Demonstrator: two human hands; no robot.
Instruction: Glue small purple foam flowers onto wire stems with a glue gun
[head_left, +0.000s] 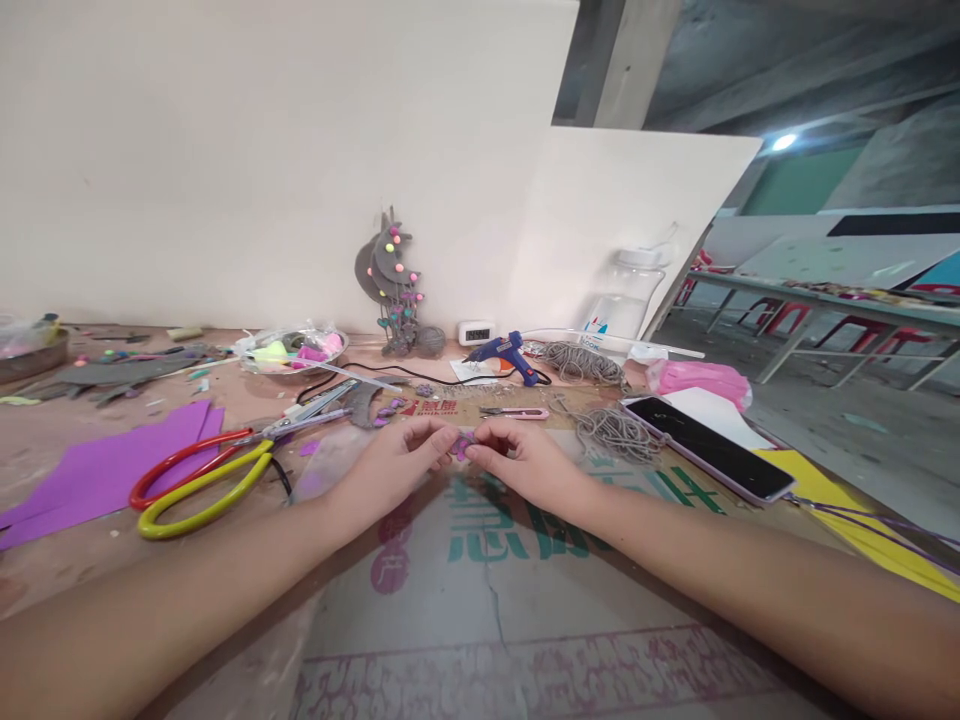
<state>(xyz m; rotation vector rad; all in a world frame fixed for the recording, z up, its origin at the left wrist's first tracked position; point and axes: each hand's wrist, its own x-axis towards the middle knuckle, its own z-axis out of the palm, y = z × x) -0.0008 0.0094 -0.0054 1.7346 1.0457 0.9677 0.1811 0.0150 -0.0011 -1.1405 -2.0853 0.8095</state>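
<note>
Between the fingertips of both hands is a small purple and grey piece (462,447), felt-like and partly covered by the fingers. My left hand (405,458) pinches it from the left, and my right hand (531,462) pinches it from the right. Both are held over a printed board (480,600) with green and purple characters. Just beyond my left hand lies a grey crescent piece (363,404) with small purple bits beside it. Thread snips (514,412) with a pink handle lie behind my right hand. Large scissors (206,485) with red and yellow handles rest left of my left forearm.
Purple sheets (105,475) lie at left. A bowl (296,365) of bright pieces, a decorated grey moon ornament (390,265), a small clock (477,332), a blue glue gun (508,356) and a bottle (619,305) line the back. Grey yarn (619,432) and a phone (709,448) sit at right.
</note>
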